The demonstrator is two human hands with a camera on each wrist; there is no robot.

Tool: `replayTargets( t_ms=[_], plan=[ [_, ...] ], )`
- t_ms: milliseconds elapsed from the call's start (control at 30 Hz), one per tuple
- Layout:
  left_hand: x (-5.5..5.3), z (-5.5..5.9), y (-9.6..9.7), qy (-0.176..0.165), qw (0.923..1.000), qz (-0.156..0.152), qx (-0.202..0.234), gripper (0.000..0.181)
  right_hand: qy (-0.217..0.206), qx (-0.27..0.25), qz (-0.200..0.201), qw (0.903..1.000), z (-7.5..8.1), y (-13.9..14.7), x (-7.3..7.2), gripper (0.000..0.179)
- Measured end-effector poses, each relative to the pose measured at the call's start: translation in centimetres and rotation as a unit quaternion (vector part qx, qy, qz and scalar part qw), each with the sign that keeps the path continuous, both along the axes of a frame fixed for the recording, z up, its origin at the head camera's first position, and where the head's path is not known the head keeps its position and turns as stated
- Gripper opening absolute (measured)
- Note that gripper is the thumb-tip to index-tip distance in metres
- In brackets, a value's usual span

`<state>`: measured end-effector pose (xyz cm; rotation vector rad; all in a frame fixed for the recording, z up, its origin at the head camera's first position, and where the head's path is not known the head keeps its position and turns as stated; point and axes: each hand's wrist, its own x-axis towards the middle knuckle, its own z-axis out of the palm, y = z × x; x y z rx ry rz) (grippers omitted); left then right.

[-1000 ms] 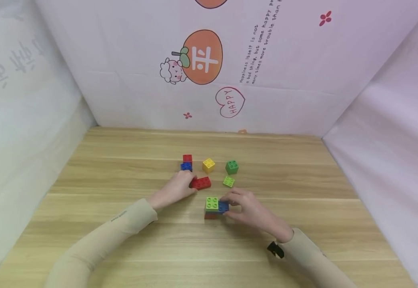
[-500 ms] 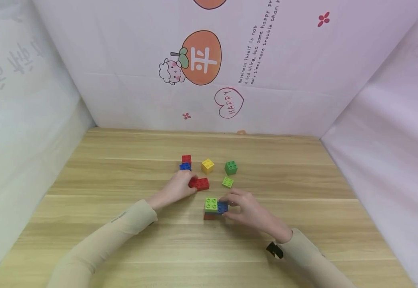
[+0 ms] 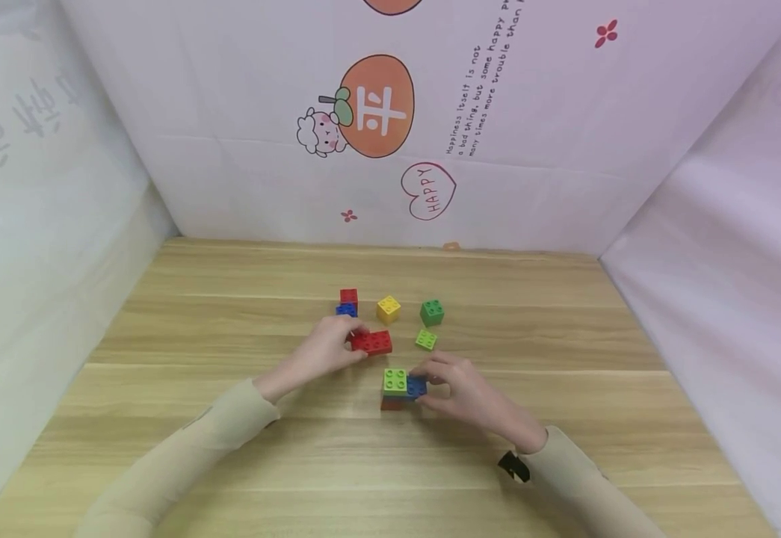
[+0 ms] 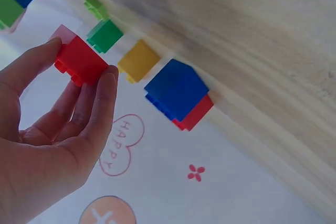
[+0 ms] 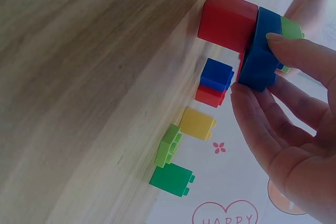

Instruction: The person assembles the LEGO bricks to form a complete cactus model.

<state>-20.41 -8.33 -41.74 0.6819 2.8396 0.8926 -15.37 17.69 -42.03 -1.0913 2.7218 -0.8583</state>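
Your left hand point(image 3: 326, 347) pinches the red building brick point(image 3: 377, 342), which is nearer to you than the yellow brick point(image 3: 388, 308). Your right hand point(image 3: 465, 390) pinches the blue brick point(image 3: 417, 386), stacked between the lime brick point(image 3: 395, 381) above and the lower red brick point(image 5: 228, 19).

Soft, bright light filled the head view — a pale sheen on the tabletop point(image 3: 343, 467) at lower centre, a pinkish cast on the cloth point(image 3: 666, 97) at upper right, faint shadows. Both wrist views were dimmer, the right one blurry at far left.
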Motion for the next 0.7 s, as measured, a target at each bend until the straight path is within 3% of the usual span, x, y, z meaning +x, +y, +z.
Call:
replayTargets(
  t_ms=[700],
  plan=[
    [3.1,3.1,0.0,0.047,0.9977,-0.047,0.009,0.033,0.003,0.0,-0.003,1.0,-0.1,0.0,-0.1,0.033]
  ],
)
